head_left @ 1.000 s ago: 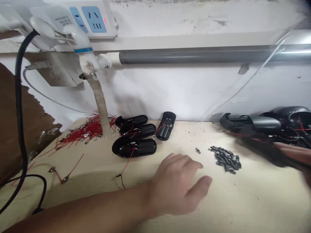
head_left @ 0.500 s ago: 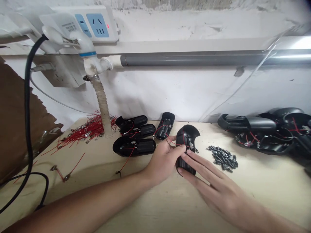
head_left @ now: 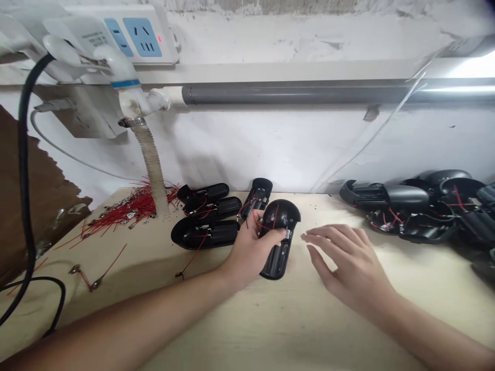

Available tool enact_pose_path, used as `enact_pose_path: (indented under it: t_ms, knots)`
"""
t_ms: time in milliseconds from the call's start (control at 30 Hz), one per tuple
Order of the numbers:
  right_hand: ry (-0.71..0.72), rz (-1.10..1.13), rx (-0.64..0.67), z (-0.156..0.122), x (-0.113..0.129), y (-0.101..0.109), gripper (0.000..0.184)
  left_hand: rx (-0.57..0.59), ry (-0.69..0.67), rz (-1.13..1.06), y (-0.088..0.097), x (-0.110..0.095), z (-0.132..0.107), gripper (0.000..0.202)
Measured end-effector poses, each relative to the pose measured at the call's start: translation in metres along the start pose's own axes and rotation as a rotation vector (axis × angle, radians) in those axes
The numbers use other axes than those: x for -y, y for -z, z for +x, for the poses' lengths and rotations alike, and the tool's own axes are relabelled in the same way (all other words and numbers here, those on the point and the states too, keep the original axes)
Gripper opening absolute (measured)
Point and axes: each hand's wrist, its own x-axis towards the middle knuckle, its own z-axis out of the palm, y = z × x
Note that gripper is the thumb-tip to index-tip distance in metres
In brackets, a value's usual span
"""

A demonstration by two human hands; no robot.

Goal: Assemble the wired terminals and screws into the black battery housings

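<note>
My left hand (head_left: 249, 250) grips a black plastic housing (head_left: 279, 239) with red wires across it, held on the wooden bench (head_left: 270, 330) near the middle. My right hand (head_left: 348, 263) hovers just to the right of it, fingers stretched out and spread, holding nothing. It covers the spot where a small pile of dark metal parts lay. Three more black housings (head_left: 204, 232) with red wires lie left of my left hand, and another (head_left: 255, 198) stands behind it.
A heap of red wires (head_left: 127, 208) lies at the back left beside a corrugated hose (head_left: 150, 165). More black housings (head_left: 410, 211) are piled at the right. A power strip (head_left: 127, 33) and grey pipe (head_left: 309, 94) run along the wall. A black cable (head_left: 23, 206) hangs left.
My right hand has let go of the black housing and moved right, over the pile of small metal parts. My left hand now holds the housing alone, slightly tilted.
</note>
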Motion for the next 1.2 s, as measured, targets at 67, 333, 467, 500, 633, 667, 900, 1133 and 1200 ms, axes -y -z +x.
enact_pose_path:
  t_ms: [67, 333, 467, 500, 633, 667, 900, 1133, 1200]
  knots:
    - [-0.037, -0.110, 0.034, -0.002, -0.011, -0.008, 0.021, -0.021, 0.008, 0.008, 0.000, -0.002, -0.001, 0.047]
    - [-0.062, -0.128, 0.106, -0.005, -0.014, -0.013, 0.022, -0.026, 0.022, 0.042, 0.002, -0.005, -0.001, 0.050]
    - [-0.068, -0.119, 0.106, -0.005, -0.014, -0.012, 0.021, -0.035, 0.028, 0.074, 0.002, -0.004, -0.001, 0.048]
    - [-0.069, -0.117, 0.105, -0.005, -0.014, -0.011, 0.021, -0.045, 0.030, 0.082, 0.002, -0.004, 0.000, 0.048]
    - [-0.078, -0.098, 0.099, -0.005, -0.015, -0.012, 0.019, -0.050, 0.026, 0.102, 0.003, -0.003, 0.001, 0.047]
    - [-0.085, -0.090, 0.098, -0.005, -0.015, -0.012, 0.018, -0.047, 0.024, 0.102, 0.003, -0.003, 0.001, 0.046]
    - [-0.135, 0.008, 0.090, -0.005, -0.015, -0.013, 0.007, -0.018, 0.015, 0.009, 0.004, -0.003, 0.000, 0.046]
    - [-0.227, 0.224, 0.026, -0.001, -0.011, -0.011, 0.011, -0.029, 0.032, -0.010, 0.004, -0.004, 0.000, 0.050]
    - [-0.397, 0.370, 0.011, 0.000, -0.007, -0.009, 0.010, -0.040, 0.026, -0.007, 0.004, -0.004, 0.000, 0.052]
